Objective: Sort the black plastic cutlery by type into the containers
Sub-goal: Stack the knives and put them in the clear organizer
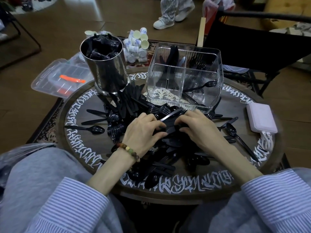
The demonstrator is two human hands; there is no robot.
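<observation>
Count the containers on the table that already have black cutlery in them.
2: the steel cylinder at back left and the clear divided organiser at back right. The lidded plastic box at the left edge shows no cutlery.

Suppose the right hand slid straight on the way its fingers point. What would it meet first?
The right hand points left, toward the left hand. It already holds the bundle of black cutlery between them; beyond that, the left hand's fingers come first, though depth is unclear.

Both hands (143, 130) (198, 130) grip a cutlery bundle (170, 126).
</observation>
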